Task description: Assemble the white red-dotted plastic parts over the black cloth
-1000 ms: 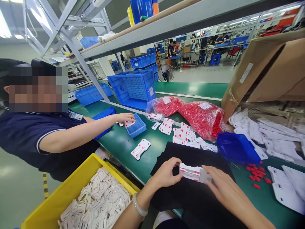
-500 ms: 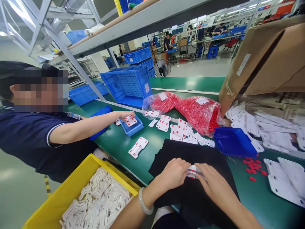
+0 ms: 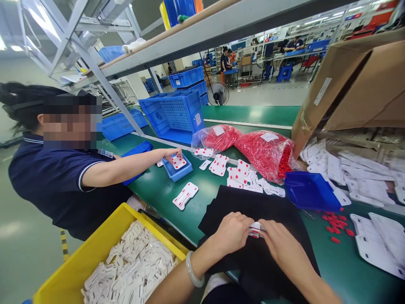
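Observation:
Over the black cloth (image 3: 234, 200), my left hand (image 3: 232, 232) and my right hand (image 3: 278, 238) grip a small white plastic plate with red inserts (image 3: 255, 230) from its two sides. Fingers of both hands are closed round its ends, so most of it is hidden. Beyond the cloth lie white plates with red inserts (image 3: 237, 174), some stacked or overlapping. A single white plate with red inserts (image 3: 185, 195) rests on the green table (image 3: 158, 190) left of the cloth. Loose red pieces (image 3: 335, 221) lie right of my right hand, near a blue tray (image 3: 311, 190).
A co-worker's hand (image 3: 173, 155) holds a plate over a small blue bin (image 3: 179, 172). Clear bags of red pieces (image 3: 265, 150) stand behind. At the near left is a yellow crate (image 3: 53, 283) of white parts; at right, a cardboard box (image 3: 357, 84) and blank white plates (image 3: 376, 240).
My view has shifted slightly. The co-worker's hand and its plate sit lower in the small blue bin. My hands stay on the white plate, which looks tilted a little differently.

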The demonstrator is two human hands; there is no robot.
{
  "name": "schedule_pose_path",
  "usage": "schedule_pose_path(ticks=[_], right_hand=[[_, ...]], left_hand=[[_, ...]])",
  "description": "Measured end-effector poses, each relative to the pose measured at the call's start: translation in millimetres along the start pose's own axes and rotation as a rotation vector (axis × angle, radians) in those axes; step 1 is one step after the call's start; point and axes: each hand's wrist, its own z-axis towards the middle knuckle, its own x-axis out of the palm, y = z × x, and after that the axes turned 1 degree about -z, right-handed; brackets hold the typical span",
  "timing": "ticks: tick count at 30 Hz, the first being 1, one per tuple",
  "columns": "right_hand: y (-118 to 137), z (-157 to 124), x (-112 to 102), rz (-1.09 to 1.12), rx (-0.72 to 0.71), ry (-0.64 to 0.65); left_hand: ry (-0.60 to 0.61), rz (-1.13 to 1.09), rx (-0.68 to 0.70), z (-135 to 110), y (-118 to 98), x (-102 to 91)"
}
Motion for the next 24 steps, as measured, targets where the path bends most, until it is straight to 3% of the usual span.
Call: schedule_pose_path(ticks=[6, 11, 16, 20, 24], right_hand=[[-9, 2, -6, 0.021, -0.067, 0.005], [7, 16, -1, -0.036, -0.146, -0.003], [29, 34, 18, -0.129, -0.217, -0.010], [32, 33, 25, -0.153, -0.181, 0.030], [33, 26, 28, -0.139, -0.137, 0.104]], left_hand=[[-0.061, -0.044, 0.016, -7, 6, -10.6], [-0.042, -0.102, -0.079, -18, 23, -15.9], [-0.059, -0.315, -0.144, -23, 35, -9.5], [-0.060, -0.499, -0.137, -22, 38, -1.2], [-0.086, -0.520, -0.141, -23, 40, 4.0]])
